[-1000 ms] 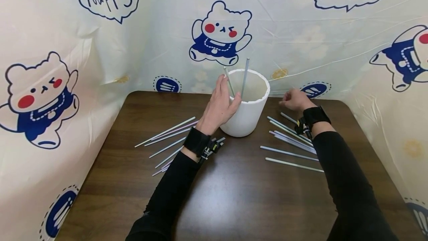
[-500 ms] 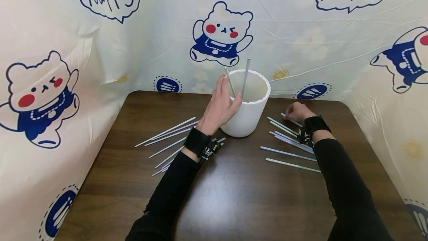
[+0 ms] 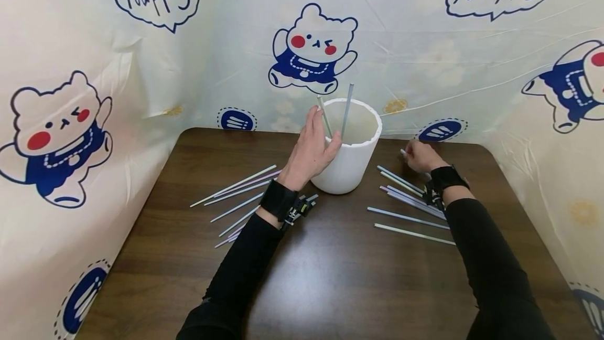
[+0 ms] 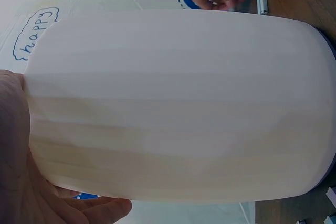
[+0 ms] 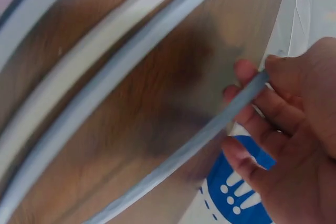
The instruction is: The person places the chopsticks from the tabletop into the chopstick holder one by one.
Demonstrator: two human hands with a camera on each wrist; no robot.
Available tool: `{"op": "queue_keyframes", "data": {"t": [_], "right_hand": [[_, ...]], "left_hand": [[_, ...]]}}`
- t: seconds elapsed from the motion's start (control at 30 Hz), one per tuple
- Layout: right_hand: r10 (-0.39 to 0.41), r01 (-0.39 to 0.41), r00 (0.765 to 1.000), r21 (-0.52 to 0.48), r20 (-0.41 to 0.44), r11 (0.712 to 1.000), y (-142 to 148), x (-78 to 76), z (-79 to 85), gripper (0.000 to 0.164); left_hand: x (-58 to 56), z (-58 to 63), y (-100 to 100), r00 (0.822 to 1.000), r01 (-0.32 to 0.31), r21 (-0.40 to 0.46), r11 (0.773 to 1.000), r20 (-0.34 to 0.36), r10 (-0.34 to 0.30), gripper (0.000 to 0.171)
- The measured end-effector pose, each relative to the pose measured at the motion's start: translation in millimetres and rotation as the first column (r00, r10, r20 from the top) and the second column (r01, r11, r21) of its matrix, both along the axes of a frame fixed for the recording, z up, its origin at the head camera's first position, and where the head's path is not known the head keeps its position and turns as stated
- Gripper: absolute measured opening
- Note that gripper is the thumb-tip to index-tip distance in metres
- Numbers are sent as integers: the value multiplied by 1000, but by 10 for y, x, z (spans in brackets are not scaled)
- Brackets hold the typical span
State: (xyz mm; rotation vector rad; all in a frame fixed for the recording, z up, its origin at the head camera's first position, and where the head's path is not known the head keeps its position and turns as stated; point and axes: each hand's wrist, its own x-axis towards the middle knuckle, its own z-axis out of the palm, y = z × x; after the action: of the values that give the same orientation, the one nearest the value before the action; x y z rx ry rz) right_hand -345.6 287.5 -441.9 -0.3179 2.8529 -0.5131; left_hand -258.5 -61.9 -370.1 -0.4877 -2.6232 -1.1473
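A tall white tub (image 3: 348, 169) stands at the back middle of the table. My left hand (image 3: 310, 151) grips its left side near the rim, the thumb at the front and the fingers at the far side. Two straws lean inside it, a greenish one (image 3: 324, 113) and a blue one (image 3: 347, 109). Off to the tub's right, my right hand (image 3: 422, 157) pinches the end of a blue straw (image 5: 186, 153) between thumb and fingers. In the head view that straw is mostly hidden behind the hand and wrist.
Several pastel straws (image 3: 239, 187) lie spread left of the tub, partly under the left forearm. More straws (image 3: 409, 219) lie to the right, below the right wrist. Behind the wooden table (image 3: 330, 277) hangs a printed cloth (image 3: 226, 56).
My right hand has come down to the rearmost right-hand straw, pinched its end and shifted it slightly back. The left hand has stayed on the tub.
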Motion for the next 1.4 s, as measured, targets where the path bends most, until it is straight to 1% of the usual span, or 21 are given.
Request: {"op": "queue_keyframes", "data": {"t": [0.13,0.23,0.3,0.33,0.4,0.5,0.6,0.63,0.77,0.87,0.93,1.0,1.03,1.1,1.13,1.2,1.27,1.3,1.33,1.37,1.4], "right_hand": [[0,-5,991,-36,-137,999,26,9,104,16],[-14,-2,970,-66,-242,998,27,34,236,17],[-28,-2,949,-94,-314,996,10,65,347,17],[-34,-4,933,-106,-359,994,-6,81,412,17],[-42,-22,888,-132,-458,991,-54,117,556,19],[-68,-46,798,-174,-599,984,-162,156,793,22],[-114,-81,723,-248,-681,965,-294,187,1061,25],[-130,-94,703,-273,-699,957,-339,199,1153,25],[-182,-144,645,-351,-743,925,-520,271,1522,27],[-221,-163,612,-395,-759,904,-648,350,1797,29],[-245,-184,583,-420,-774,889,-724,397,1972,28],[-274,-221,555,-457,-786,861,-810,453,2132,23],[-289,-241,544,-476,-788,846,-854,481,2208,21],[-327,-290,530,-530,-783,797,-945,533,2345,15],[-349,-318,532,-564,-772,762,-994,559,2408,13],[-405,-364,544,-641,-735,675,-1098,606,2515,11],[-447,-406,563,-703,-696,584,-1188,642,2593,10],[-456,-424,574,-723,-681,545,-1230,655,2619,10],[-456,-441,588,-737,-669,513,-1270,664,2634,10],[-447,-453,601,-743,-663,493,-1310,667,2640,9],[-431,-462,617,-746,-658,479,-1349,665,2636,9]], "left_hand": [[5,8,4,1000,-3,0,1000,-4,3,73],[3,9,9,1000,-1,1,1000,-4,1,73],[2,5,12,1000,-2,0,1000,-1,2,73],[2,2,11,1000,-3,1,1000,0,3,73],[4,-3,10,1000,-8,1,1000,3,8,73],[3,-13,3,1000,-13,-2,1000,0,13,73],[-3,-13,1,1000,-12,3,1000,-5,12,73],[-6,-13,1,1000,-10,5,1000,-9,10,73],[-17,-18,4,1000,-3,12,1000,-24,4,72],[-18,-24,7,1000,-1,5,1000,-29,2,72],[-19,-34,8,1000,-1,0,1000,-31,1,72],[-16,-42,5,1000,2,0,1000,-29,-2,72],[-17,-45,5,1000,4,-2,1000,-28,-4,73],[-15,-46,3,1000,6,-2,1000,-26,-6,73],[-15,-46,2,1000,7,-1,1000,-25,-7,73],[-13,-41,-2,1000,6,0,1000,-24,-6,74],[-16,-40,-5,1000,6,-1,1000,-27,-6,74],[-17,-39,-6,1000,7,-1,1000,-29,-7,74],[-18,-39,-7,999,6,0,1000,-32,-6,74],[-20,-37,-6,999,5,0,1000,-34,-5,73],[-21,-34,-6,999,3,1,1000,-36,-3,73]]}}
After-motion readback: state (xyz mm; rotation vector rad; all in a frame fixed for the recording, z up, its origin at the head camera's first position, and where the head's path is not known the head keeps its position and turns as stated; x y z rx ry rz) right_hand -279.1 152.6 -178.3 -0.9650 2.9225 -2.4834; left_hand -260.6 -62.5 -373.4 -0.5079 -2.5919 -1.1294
